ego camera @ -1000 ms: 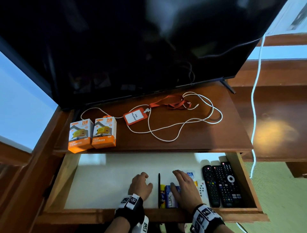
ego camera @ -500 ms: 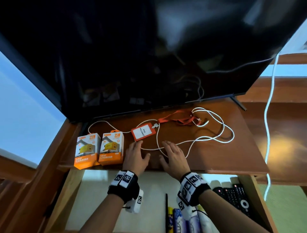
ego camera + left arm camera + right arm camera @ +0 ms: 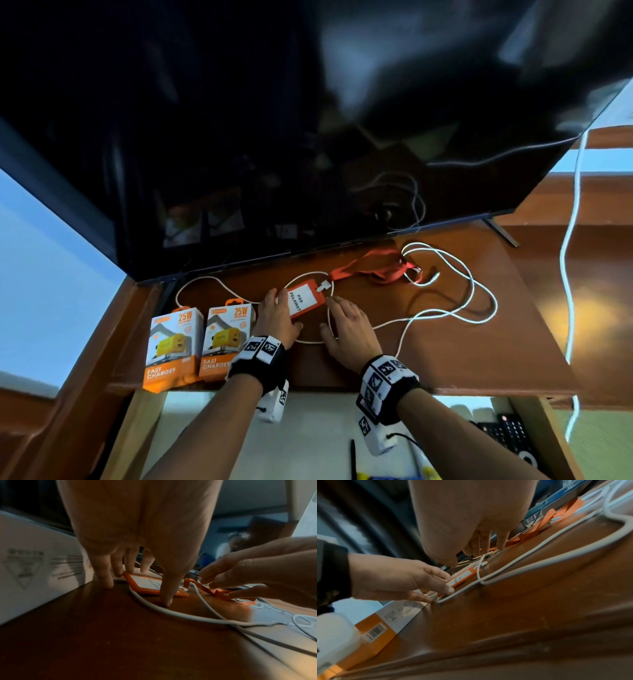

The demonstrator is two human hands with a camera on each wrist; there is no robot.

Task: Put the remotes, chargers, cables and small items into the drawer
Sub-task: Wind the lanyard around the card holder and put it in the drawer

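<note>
An orange badge holder (image 3: 303, 300) with a red lanyard (image 3: 376, 270) lies on the wooden shelf under the TV, inside loops of white cable (image 3: 472, 284). My left hand (image 3: 279, 310) pinches the badge holder (image 3: 147, 582) between fingers on its far-left edge and thumb (image 3: 167, 599) at its near edge. My right hand (image 3: 346, 322) is spread over the cable just right of the badge, with fingertips (image 3: 481, 550) touching the cable by the badge clip. Two orange-and-white charger boxes (image 3: 173, 346) (image 3: 227, 337) stand to the left of my left hand.
The open drawer (image 3: 325, 428) is below the shelf, with black remotes (image 3: 507, 431) at its right end and a black pen (image 3: 352, 459) near the middle. The large TV (image 3: 308, 137) overhangs the shelf's back. Another white cable (image 3: 568, 274) hangs at the right.
Both hands rose out of the drawer to the shelf, then moved further back. The left hand now holds the badge holder and the right hand lies over the cable beside it.
</note>
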